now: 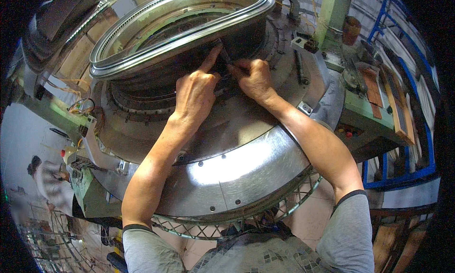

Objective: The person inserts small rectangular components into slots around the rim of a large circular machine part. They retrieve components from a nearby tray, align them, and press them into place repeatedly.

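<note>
My left hand [195,93] reaches to the dark side wall under a shiny metal ring [142,59]. Its index finger is stretched out and touches near that wall, while the other fingers curl in; I see nothing held in it. Close by on the right, my right hand [256,81] is closed in a pinch on a slim metal tool [224,54]. The tool slants up to the left, with its tip beside my left fingertip. What the tip touches is too dark to tell. Both forearms pass over the broad round metal bed [241,166] of a machine.
A green post [334,17] rises at the far right, near a green side table [365,102] with a wooden frame [397,107]. A blue rack [403,175] stands beyond. At the left are a green bracket [90,192] and another person [52,183]. A lattice guard [189,228] runs below the bed.
</note>
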Tool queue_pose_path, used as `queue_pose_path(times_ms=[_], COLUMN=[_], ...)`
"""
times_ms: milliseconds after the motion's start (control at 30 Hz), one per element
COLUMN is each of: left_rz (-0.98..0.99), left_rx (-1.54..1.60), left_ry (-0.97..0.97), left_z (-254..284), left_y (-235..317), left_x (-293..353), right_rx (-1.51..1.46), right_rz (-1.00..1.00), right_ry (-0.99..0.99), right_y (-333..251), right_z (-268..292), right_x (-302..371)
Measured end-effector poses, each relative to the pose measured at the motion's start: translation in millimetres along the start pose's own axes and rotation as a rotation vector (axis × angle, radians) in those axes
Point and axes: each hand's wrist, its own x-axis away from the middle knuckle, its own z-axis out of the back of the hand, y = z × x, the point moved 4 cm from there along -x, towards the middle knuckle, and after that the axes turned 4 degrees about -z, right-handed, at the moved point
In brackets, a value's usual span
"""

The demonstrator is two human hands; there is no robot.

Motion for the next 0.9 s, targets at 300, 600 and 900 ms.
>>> queue_pose_path(times_ms=[300,600,900], left_rz=[0.012,0.055,0.015], left_rx=[0.016,0.025,0.038], left_ry=[-0.032,-0.075,-0.034], left_z=[0.6,1.0,0.3], left_y=[0.5,1.6,0.8], left_x=[-2.5,-4.8,-3.8], right_rx=[-0.009,0.036,0.04], right_rz=[-0.037,-0.037,-0.046], right_ry=[-0.046,-0.034,-0.036], right_y=[0.9,4.7,4.1], right_z=[0.1,-1.9,-1.2], right_x=[0.1,-0.7,-0.8])
